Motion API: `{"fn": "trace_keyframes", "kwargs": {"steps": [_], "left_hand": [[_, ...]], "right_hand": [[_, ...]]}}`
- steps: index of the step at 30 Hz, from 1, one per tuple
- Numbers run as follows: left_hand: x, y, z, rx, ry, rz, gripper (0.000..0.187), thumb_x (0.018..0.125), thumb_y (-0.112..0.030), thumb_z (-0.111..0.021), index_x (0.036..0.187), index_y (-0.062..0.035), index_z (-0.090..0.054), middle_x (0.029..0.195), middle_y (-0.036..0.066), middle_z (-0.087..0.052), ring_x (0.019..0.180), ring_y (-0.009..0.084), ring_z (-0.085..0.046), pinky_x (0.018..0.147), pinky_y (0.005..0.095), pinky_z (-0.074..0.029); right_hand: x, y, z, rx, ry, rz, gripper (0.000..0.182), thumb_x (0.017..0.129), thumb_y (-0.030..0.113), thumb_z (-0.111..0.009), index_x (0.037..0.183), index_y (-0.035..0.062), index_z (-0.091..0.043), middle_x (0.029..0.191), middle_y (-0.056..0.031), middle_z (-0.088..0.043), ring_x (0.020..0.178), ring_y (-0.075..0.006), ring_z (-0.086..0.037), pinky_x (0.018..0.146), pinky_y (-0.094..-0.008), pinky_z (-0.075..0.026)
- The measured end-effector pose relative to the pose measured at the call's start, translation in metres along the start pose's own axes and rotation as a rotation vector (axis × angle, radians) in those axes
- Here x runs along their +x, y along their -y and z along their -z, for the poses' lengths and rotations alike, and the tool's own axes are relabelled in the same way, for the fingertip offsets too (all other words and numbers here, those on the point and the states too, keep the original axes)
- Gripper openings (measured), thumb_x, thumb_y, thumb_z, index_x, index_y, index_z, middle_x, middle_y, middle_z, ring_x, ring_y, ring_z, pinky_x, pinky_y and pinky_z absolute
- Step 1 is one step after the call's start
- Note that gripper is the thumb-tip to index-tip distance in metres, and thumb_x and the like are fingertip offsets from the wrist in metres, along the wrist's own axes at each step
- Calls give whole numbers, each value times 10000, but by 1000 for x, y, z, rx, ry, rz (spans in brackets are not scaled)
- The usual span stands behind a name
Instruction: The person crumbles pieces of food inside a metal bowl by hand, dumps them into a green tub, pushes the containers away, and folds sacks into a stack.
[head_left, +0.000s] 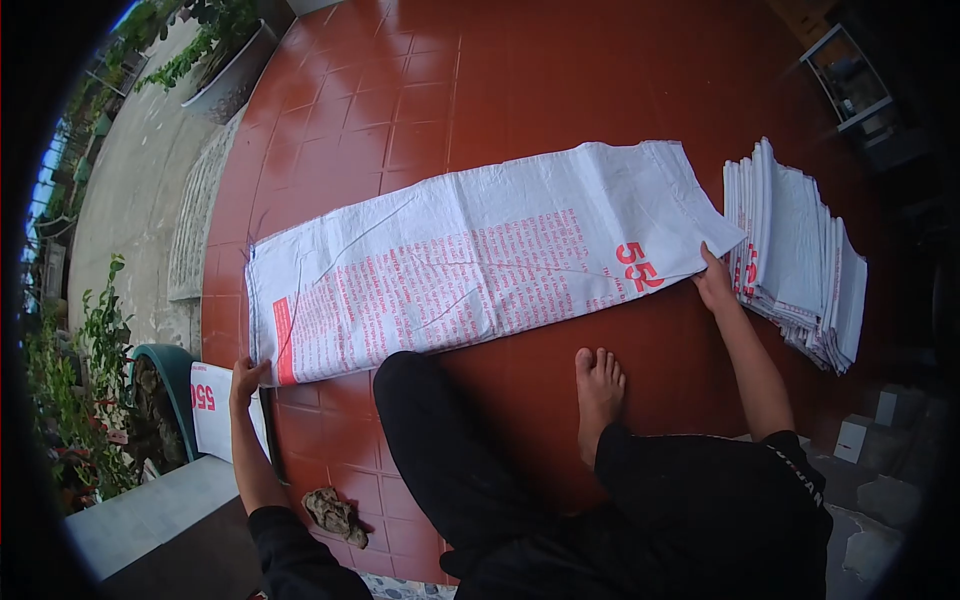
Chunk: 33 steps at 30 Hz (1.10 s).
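Observation:
A long white woven sack (430,240) with red print and a large red "552" lies lengthwise across the red tiles in front of me. My left hand (249,380) is closed on its near left corner. At the other end, my right hand (714,277) pinches the near right edge, close to the numerals. The far edge of the sack rests on the floor, and a few creases run over it. Just right of my right hand stands a stack of folded white sacks (795,250), fanned unevenly.
Another printed white sack (215,410) lies by my left forearm, near a green rounded pot (170,385). A crumpled brown cloth (336,516) is on the tiles. My bare foot (600,395) is near the sack. A glass-fronted case (846,76) stands at the far right.

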<state>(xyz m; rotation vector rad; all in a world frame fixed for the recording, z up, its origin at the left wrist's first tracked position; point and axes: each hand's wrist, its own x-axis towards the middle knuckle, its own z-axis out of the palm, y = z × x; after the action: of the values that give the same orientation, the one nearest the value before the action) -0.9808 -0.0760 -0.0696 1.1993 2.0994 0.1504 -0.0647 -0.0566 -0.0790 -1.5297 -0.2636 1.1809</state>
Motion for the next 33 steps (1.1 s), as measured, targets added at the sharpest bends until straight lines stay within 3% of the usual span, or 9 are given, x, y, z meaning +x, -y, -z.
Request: {"fn": "trace_keyframes", "kwargs": {"steps": [4,8,14,19,22,25,26,28,33], "left_hand": [[17,26,-33,84,-350,-372,271,845,-245,-650,832,14,-574,669,57,-554,595,171,-516,536,351,-396],[10,-8,-62,243,-556,-285,415,838,-320,-643,994,47,-530,935,283,-532,826,437,-551,735,493,-433],[-2,-157,-128,84,-518,-249,547,751,-384,-727,1044,43,-555,973,279,-607,886,412,-603,772,451,-470],[9,-239,-180,-80,-426,-360,614,770,-423,-713,1045,87,-510,946,287,-620,891,431,-614,787,455,-474],[-8,-281,-203,-144,-407,-295,620,782,-455,-699,1027,87,-524,937,287,-618,880,404,-621,781,440,-477],[-31,-313,-236,-574,-137,-280,626,860,-529,-578,827,96,-604,671,142,-605,588,245,-587,560,399,-462],[-38,-313,-225,-378,158,-245,546,885,-463,-552,973,72,-610,789,123,-626,684,204,-601,589,333,-472],[-31,-305,-235,-384,317,-420,365,857,-325,-589,869,36,-639,709,67,-602,622,166,-572,556,301,-451],[-34,-298,-238,-152,358,-416,249,811,-253,-663,799,-4,-663,659,44,-596,596,134,-557,545,300,-443]], "right_hand": [[-21,24,-9,54,94,122,488,955,270,-525,1350,20,-386,1354,-99,-461,1234,-242,-454,1040,-422,-362],[-26,58,-10,99,66,220,509,965,289,-503,1363,4,-364,1364,-114,-456,1237,-244,-452,1056,-405,-345],[-9,170,0,-95,-63,418,513,966,370,-492,1279,-34,-448,1274,-132,-531,1165,-229,-508,1001,-341,-377],[-60,240,-30,-659,-292,793,498,968,492,-414,838,37,-568,765,-97,-599,773,-151,-590,748,-315,-451],[-120,247,-77,-656,-196,938,514,977,471,-400,793,24,-574,784,-125,-633,762,-177,-612,684,-335,-457],[-163,219,-131,-840,-166,1066,449,999,367,-389,934,-32,-582,884,-187,-640,828,-265,-635,724,-383,-481],[-167,197,-147,-848,-97,1201,392,996,312,-398,1017,-41,-565,962,-210,-621,893,-294,-621,777,-401,-478],[-171,150,-178,-852,51,1423,331,980,187,-429,1193,-51,-518,1143,-249,-569,1041,-352,-578,900,-435,-458],[-153,15,-225,-1128,312,1470,592,805,29,-534,1380,38,-395,1399,-193,-398,1292,-368,-381,1062,-502,-304]]}}
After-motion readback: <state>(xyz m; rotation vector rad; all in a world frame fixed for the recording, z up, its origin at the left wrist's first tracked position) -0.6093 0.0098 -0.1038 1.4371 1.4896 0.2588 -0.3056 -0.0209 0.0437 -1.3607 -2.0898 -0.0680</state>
